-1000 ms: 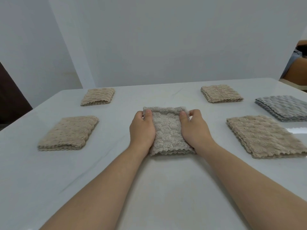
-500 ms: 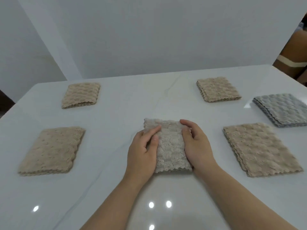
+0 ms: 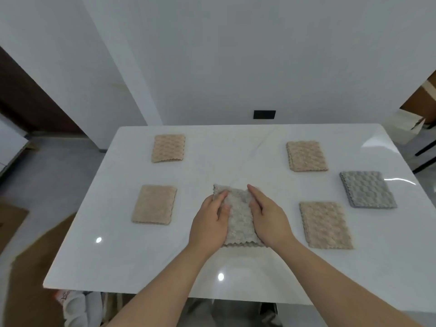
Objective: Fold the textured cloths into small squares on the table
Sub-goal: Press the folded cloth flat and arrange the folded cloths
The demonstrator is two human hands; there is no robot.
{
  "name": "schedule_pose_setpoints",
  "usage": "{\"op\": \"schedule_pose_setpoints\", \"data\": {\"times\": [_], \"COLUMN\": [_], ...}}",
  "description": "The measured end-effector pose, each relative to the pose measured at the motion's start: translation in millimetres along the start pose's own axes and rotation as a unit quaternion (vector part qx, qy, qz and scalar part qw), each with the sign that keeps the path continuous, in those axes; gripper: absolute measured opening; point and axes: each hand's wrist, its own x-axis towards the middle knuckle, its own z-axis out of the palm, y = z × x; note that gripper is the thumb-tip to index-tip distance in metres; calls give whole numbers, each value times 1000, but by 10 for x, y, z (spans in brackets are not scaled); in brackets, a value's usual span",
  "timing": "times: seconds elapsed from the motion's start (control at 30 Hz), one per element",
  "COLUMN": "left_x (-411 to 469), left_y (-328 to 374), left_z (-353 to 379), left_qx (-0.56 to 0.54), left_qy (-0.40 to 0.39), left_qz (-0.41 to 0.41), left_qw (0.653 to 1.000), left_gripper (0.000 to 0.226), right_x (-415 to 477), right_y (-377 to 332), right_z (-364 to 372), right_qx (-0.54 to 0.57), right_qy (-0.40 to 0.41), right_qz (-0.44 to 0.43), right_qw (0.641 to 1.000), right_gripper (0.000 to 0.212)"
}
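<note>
Cloth (image 3: 238, 220), mid-worktop (image 3: 236, 156): judged soft, light, limp; best pinched at corners. Left hand (image 3: 208, 223) gripped its 9 o'clock edge, fingers curled; right hand (image 3: 269, 220) pressed at 3 o'clock, fingers straight.

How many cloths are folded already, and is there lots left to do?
Five look done and lie folded on the table: beige far left, beige near left, beige far right, beige near right and the grey cloth. In hand is the middle cloth: the left hand pinches it and the right hand rests on it. Only that one looks left; no unfolded cloth shows.
</note>
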Motion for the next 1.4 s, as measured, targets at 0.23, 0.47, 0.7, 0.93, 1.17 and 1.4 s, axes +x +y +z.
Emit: {"op": "schedule_pose_setpoints", "data": {"times": [0.23, 0.47, 0.7, 0.93, 1.17, 1.4], "left_x": [85, 377, 562, 760, 1104, 1724], "left_y": [-482, -1474, -2258, -2831, -3271, -3516], "left_z": [-594, -1616, -2623, -3207, -3400, -3266], "left_qx": [-50, -47, -103, -38, 49, 72], "left_qy": [10, -40, -115, -137, -164, -191], "left_qz": [-4, 2, -82, -109, -80, -79], "left_qw": [999, 998, 985, 984, 982, 976], "left_gripper": [43, 44, 53, 61, 63, 71], "right_x": [124, 277, 502, 713, 1202, 1917], "right_y": [-483, -1204, -1927, -2126, -2273, -2135], "right_z": [570, 1789, 2672, 3177, 3541, 3892], "right_qx": [92, 120, 104, 62, -84, -123], "right_qy": [27, 57, -25, -150, -233, -218], "right_qz": [28, 84, 111, 107, 50, 48], "right_qw": [995, 988, 988, 981, 968, 967], "right_gripper": [45, 44, 51, 58, 73, 76]}}
